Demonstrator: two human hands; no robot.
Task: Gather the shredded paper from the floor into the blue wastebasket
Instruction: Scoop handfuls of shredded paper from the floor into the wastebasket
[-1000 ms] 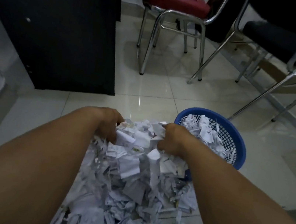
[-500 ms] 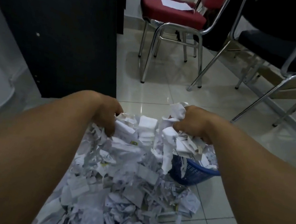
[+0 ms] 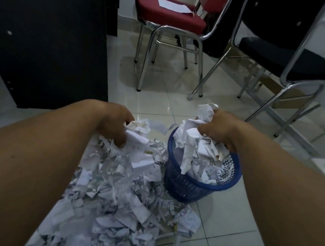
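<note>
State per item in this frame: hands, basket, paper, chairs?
blue wastebasket: upright, partly filled with paper.
paper pile: heaped on the floor beside the wastebasket.
left hand: grips a paper clump above the pile.
right hand: grips a paper handful over the wastebasket.
red chair: upright, white sheet on seat.
black chair: upright.

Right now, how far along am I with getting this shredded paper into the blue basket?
Not halfway, I'd say. Done: the blue wastebasket holds some shreds. In hand: your right hand grips a bunch over the basket, and your left hand grips a wad at the far edge of the pile. Left: that big pile on the floor, seemingly most of the job.
</note>
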